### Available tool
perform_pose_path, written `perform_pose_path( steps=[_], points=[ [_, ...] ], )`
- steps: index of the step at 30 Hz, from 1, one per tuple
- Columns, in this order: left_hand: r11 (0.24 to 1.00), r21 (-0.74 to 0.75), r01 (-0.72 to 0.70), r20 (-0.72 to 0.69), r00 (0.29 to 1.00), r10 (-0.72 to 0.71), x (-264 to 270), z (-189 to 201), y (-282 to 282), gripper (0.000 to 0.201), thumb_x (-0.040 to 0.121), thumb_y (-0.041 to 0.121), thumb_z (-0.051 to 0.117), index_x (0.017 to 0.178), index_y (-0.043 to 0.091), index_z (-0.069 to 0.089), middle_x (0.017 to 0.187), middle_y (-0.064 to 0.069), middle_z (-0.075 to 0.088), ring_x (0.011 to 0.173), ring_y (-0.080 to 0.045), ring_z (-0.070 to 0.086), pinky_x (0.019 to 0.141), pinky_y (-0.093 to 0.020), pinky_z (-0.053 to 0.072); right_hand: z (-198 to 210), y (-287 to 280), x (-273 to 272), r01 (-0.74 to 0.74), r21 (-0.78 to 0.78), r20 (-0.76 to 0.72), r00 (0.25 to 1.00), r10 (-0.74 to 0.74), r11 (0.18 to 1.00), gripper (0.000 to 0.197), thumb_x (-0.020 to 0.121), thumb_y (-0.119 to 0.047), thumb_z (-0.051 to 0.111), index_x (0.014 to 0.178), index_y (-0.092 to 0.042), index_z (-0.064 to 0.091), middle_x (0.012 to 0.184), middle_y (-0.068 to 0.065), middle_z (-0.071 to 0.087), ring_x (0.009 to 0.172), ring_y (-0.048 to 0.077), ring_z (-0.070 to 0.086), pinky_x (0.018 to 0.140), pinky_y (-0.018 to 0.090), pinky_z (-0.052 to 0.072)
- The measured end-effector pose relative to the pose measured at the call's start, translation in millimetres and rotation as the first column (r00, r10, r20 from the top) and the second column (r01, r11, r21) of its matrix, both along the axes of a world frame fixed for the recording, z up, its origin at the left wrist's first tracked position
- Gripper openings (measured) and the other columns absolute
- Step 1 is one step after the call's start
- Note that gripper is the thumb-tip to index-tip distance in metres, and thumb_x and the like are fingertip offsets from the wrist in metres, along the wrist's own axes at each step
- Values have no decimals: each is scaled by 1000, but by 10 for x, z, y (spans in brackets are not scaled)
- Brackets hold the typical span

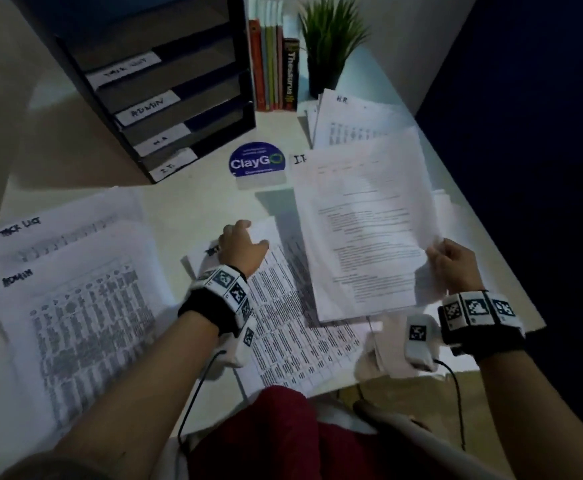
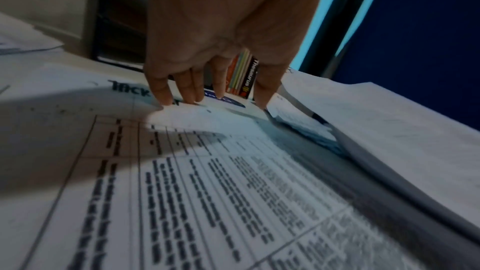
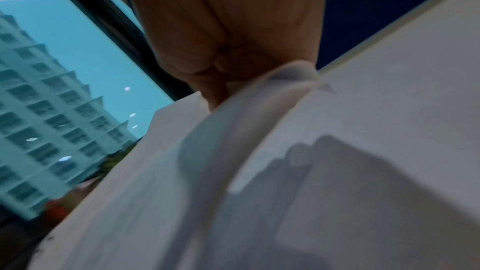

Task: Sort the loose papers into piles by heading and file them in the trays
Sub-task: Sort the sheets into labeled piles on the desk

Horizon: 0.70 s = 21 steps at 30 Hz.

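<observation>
White sheets cover most of the desk (image 1: 210,199) in front of me. My right hand (image 1: 454,263) pinches the near right edge of a few text pages (image 1: 366,230), held lifted above the desk at the right. My left hand (image 1: 241,245) rests with fingers (image 2: 162,91) nearly straight, tips pressing the top of a table-printed sheet (image 1: 293,320) headed in marker, lying near the middle. At near left lie piles headed ADMIN (image 1: 75,327) and a task-list one (image 1: 58,233) just beyond. Black labelled trays (image 1: 165,98) stand at far left, books (image 1: 272,64) and a plant (image 1: 329,39) beyond
</observation>
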<state>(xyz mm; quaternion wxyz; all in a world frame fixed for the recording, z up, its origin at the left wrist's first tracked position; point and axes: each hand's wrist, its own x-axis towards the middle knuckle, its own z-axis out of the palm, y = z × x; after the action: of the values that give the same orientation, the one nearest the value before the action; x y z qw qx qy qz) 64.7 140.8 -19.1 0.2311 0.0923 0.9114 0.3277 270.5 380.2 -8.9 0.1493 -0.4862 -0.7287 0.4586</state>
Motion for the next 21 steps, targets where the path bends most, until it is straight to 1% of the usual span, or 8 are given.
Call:
perform_pose_path(
  steps=[3, 7, 10, 12, 15, 18, 20, 21],
  points=[
    [960, -229, 159, -36, 985, -171, 59, -29, 31, 75, 82, 32, 66, 142, 11, 27, 145, -14, 25, 135, -30, 24, 108, -40, 26, -61, 167, 391, 55, 14, 108, 993, -56, 998, 33, 88, 1, 50, 57, -10, 46, 58, 6, 43, 62, 18, 41, 51, 24, 36],
    [899, -358, 253, -36, 958, -284, 99, -96, 21, 93, 75, 43, 71, 143, 10, 18, 149, -12, 17, 139, -29, 14, 112, -45, 18, -173, 256, 733, 15, 114, 341, 938, -53, 993, 18, 87, -3, 50, 71, 3, 52, 75, 19, 52, 77, 29, 50, 68, 32, 32],
    [873, -424, 242, -92, 947, -308, 103, -112, -18, 97, 68, 53, 73, 139, 8, 24, 143, -14, 25, 135, -30, 20, 112, -46, 18, -228, 205, 802, 112, 200, 469, 862, -195, 973, 21, 92, -11, 43, 102, 1, 57, 108, 27, 57, 104, 42, 52, 85, 42, 38],
    [850, -477, 221, -118, 943, -311, 81, -105, -80, 102, 61, 63, 71, 134, 7, 28, 137, -16, 30, 131, -32, 26, 112, -47, 17, -185, 142, 757, 238, 275, 473, 810, -346, 932, 30, 89, -9, 48, 119, -8, 48, 127, 23, 46, 119, 39, 41, 97, 50, 31],
    [820, -536, 202, -104, 948, -302, 29, -128, -231, 113, 53, 76, 66, 134, 7, 28, 136, -17, 29, 129, -34, 28, 110, -50, 15, -84, 30, 577, 303, 409, 385, 798, -464, 861, 44, 83, -9, 57, 123, -12, 42, 135, 20, 34, 125, 37, 30, 99, 51, 26],
    [808, -566, 164, -104, 958, -268, -12, -135, -383, 115, 49, 80, 64, 132, 8, 29, 134, -17, 30, 126, -36, 31, 108, -51, 21, -31, -176, 207, 143, 443, 298, 907, -296, 885, 42, 83, -10, 57, 123, -10, 45, 132, 19, 37, 122, 36, 33, 96, 48, 30],
    [813, -565, 141, -99, 967, -236, -15, -135, -458, 117, 48, 79, 65, 132, 6, 29, 134, -18, 31, 125, -37, 32, 106, -51, 24, -28, -414, -120, -59, 396, 271, 961, -55, 916, 37, 84, -11, 56, 121, -9, 47, 128, 18, 40, 120, 34, 37, 96, 46, 32],
    [819, -559, 129, -97, 971, -219, -5, -137, -489, 117, 49, 78, 66, 133, 6, 28, 134, -18, 31, 124, -37, 32, 105, -51, 26, -36, -562, -283, -188, 363, 267, 959, 92, 913, 35, 85, -12, 56, 119, -9, 49, 126, 16, 43, 118, 32, 39, 96, 45, 33]
  ],
)
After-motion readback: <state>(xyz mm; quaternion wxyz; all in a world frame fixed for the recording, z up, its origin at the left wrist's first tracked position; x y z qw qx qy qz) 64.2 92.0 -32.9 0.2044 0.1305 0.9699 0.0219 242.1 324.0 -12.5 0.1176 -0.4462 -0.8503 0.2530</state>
